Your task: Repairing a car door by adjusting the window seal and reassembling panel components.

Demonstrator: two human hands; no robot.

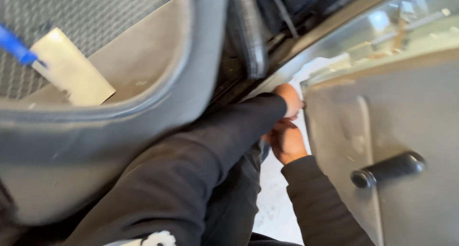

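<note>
My left hand (289,99) reaches out of a black sleeve into the narrow gap between a grey seat (143,74) and a grey panel (411,117). Its fingers lie at the panel's left edge and are hidden there. Just below it, touching it, my right hand (287,142) is curled, also in a black sleeve. The picture is blurred, so I cannot tell whether either hand holds anything.
A black cylindrical handle (388,170) sticks out of the grey panel. On the seat's mesh cushion lies a pale flat blade or card (71,69) on a blue handle (16,47). A silvery metal sill (382,31) runs along the top right. Pale floor (275,203) shows between my arms.
</note>
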